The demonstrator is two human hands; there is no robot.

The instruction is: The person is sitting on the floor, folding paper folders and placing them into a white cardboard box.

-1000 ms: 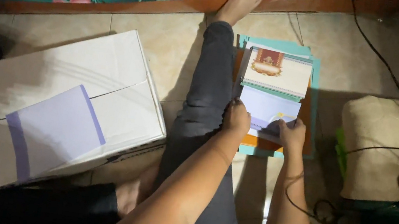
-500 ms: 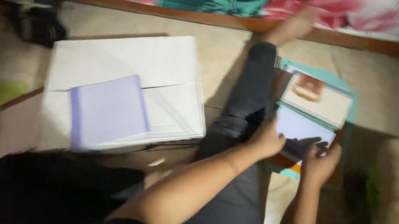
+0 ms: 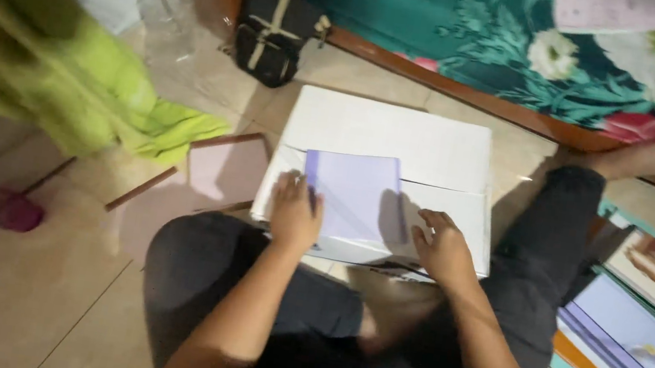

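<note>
Floor tiles (image 3: 0, 291), beige and glossy, fill the lower left, and a teal bedspread with big pink and white flowers (image 3: 488, 35) hangs along the top over a brown wooden bed edge. Blurred lime-green cloth (image 3: 43, 64) sweeps in from the left. Dead centre sits the large flat white cardboard box (image 3: 403, 139), its flaps closed, resting on the tiles right in front of the person's crossed legs in dark trousers (image 3: 242, 292). On the box's near half lies a pale lavender rectangular booklet (image 3: 352, 192), slightly askew.

Both forearms reach forward from the bottom. The left hand (image 3: 293, 213) lies palm down, fingers spread flat, on the booklet's left edge and the box lid, pressing rather than gripping. The right hand (image 3: 443, 246) rests just right of the booklet on the white lid, fingers loosely curled, pinching nothing I can make out.

Off to the right, a stack of flat papers and folders (image 3: 634, 329) sits beside the leg: lavender sheet on top, orange and teal edges beneath, a cream sheet with a small brownish picture behind. A pinkish square board (image 3: 222, 168) lies left of the box, a black bag with tan straps (image 3: 278, 25) beyond it, and a small magenta object (image 3: 8, 207) far left.
</note>
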